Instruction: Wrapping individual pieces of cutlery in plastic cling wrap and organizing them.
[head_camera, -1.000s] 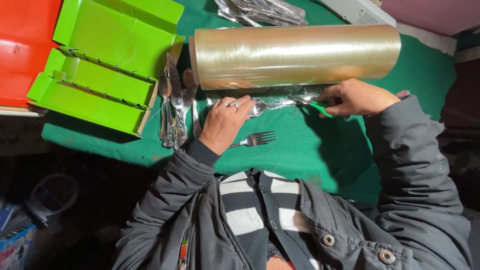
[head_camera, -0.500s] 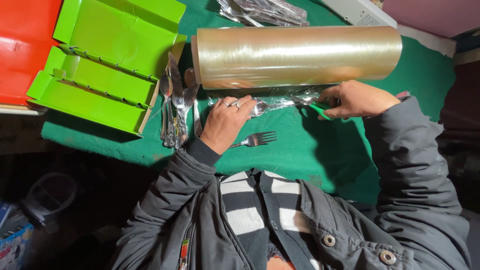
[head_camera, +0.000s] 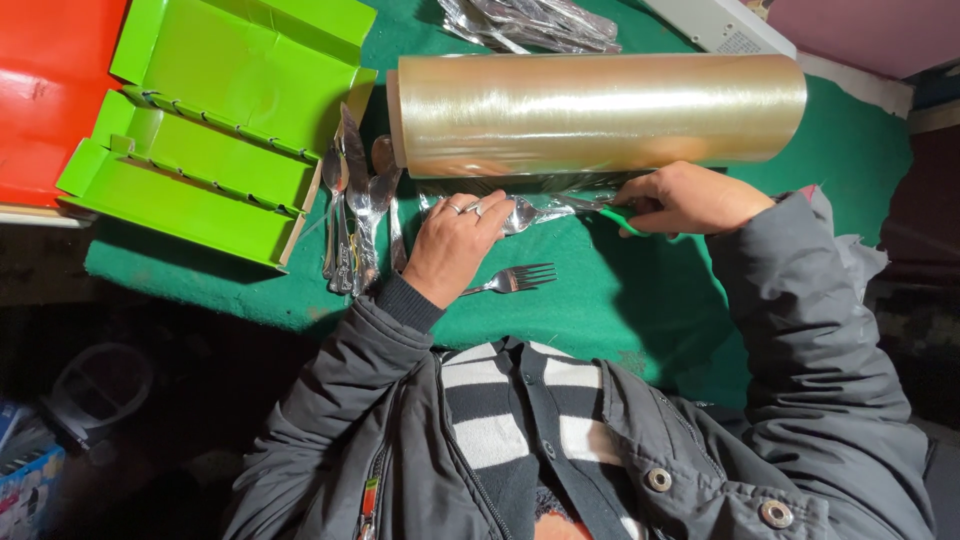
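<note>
A big roll of clear cling film (head_camera: 598, 112) lies across a green cloth-covered table (head_camera: 620, 300). Just below it, my left hand (head_camera: 453, 245) presses down on a bundle of cutlery wrapped in film (head_camera: 535, 210). My right hand (head_camera: 690, 198) grips a green-handled tool (head_camera: 615, 212), apparently scissors, with its tip at the film beside the bundle. A bare fork (head_camera: 512, 280) rests on the cloth under my left wrist.
A loose heap of spoons and forks (head_camera: 355, 205) lies left of my left hand. A folded-open green cardboard box (head_camera: 215, 130) and a red box (head_camera: 50, 90) sit at the far left. More wrapped cutlery (head_camera: 535, 22) lies behind the roll.
Nothing large has moved. Both hands stay at the wrapped bundle, with only slight shifts of the fingers.
</note>
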